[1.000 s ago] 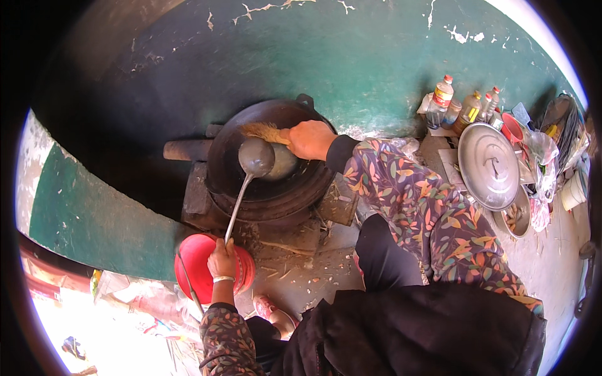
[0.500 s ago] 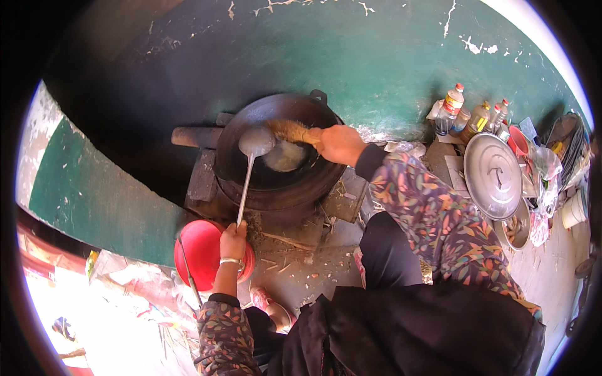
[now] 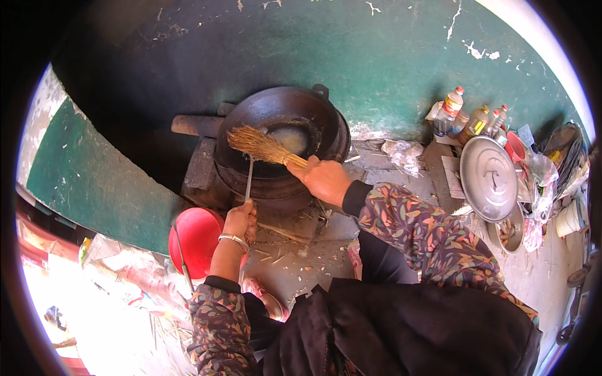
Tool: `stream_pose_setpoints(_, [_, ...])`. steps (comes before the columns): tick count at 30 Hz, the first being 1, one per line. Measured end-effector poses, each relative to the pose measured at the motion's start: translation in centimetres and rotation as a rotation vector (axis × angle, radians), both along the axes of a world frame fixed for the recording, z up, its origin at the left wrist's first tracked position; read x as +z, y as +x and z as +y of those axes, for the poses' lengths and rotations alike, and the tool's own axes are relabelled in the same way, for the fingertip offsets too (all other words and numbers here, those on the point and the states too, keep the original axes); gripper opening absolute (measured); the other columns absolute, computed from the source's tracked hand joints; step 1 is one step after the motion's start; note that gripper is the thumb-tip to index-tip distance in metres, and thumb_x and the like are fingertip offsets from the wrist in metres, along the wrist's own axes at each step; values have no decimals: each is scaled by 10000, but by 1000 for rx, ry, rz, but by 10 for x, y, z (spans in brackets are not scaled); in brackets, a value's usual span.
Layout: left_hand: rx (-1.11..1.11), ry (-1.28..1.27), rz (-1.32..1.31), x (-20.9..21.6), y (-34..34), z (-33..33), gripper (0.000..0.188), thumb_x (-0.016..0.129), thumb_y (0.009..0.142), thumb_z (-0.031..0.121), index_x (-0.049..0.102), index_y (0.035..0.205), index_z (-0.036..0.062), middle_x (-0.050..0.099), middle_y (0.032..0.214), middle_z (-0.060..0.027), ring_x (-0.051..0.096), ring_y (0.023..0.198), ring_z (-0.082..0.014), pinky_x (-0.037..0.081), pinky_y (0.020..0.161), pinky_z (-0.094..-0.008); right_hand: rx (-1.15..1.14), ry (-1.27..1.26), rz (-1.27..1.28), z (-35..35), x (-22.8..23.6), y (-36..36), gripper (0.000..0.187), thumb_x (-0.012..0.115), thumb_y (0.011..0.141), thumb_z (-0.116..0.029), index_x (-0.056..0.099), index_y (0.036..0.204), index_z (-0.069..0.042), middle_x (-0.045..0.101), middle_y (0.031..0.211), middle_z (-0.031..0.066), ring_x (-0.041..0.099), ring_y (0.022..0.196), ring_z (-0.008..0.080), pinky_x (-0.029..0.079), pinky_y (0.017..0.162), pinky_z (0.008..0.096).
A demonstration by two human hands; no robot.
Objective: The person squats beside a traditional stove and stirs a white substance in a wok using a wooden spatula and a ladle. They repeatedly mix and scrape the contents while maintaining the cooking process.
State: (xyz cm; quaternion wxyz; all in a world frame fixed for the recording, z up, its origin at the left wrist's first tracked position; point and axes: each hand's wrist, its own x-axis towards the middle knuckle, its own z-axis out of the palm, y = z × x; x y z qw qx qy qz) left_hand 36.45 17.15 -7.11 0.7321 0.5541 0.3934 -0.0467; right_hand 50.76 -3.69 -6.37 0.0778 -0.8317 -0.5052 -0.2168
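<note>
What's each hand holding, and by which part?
Left hand: metal utensil, by its handle, head hidden. Right hand: straw brush, by its narrow end.

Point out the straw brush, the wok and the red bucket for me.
Straw brush point(image 3: 256, 144): head view, on its bristles.
Wok point(image 3: 269, 105): head view, on its far inner wall.
Red bucket point(image 3: 195, 243): head view, on its inside.

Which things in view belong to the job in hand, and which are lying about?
In use:
straw brush, in the right hand
metal-handled tool, in the left hand, far end hidden
wok under the brush

Apparently lying about:
metal lid
bottles by the wall
crumpled plastic bag
red bucket, role unclear
</note>
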Motion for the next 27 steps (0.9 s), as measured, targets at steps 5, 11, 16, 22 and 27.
stream_pose_setpoints(5, [53,-66,-36,-1,1,1,322,502,939,401,454,775,128,320,487,39,228,349,-90,166,363,-268,2,36,26,13,-3,4,404,505,793,-105,545,1195,-120,560,649,110,605,591,238,467,429,364])
stream_pose_setpoints(11, [58,-84,-40,-13,5,-2,321,496,940,402,448,778,129,323,491,38,228,347,-94,173,363,-280,-238,-114,237,7,-7,52,255,524,805,-172,619,1031,-100,638,719,172,648,694,332,506,541,449])
stream_pose_setpoints(16, [52,-72,-28,-8,-4,0,330,481,944,412,439,781,129,327,494,35,230,346,-92,175,364,-273,-237,-20,263,-6,33,29,230,504,875,-224,610,1033,-94,636,749,187,645,716,356,509,596,461])
stream_pose_setpoints(22, [23,5,2,-8,-8,-2,328,480,946,408,437,779,128,326,494,37,224,338,-86,169,350,-275,-111,6,237,15,32,2,284,500,843,-155,564,1118,-118,627,813,203,644,679,326,511,558,435])
stream_pose_setpoints(27, [15,82,-18,-10,-8,-5,327,481,946,398,441,775,123,320,486,36,224,323,-85,159,333,-270,-151,5,57,26,15,40,192,496,803,-129,609,950,-77,638,697,157,658,718,304,519,559,423])
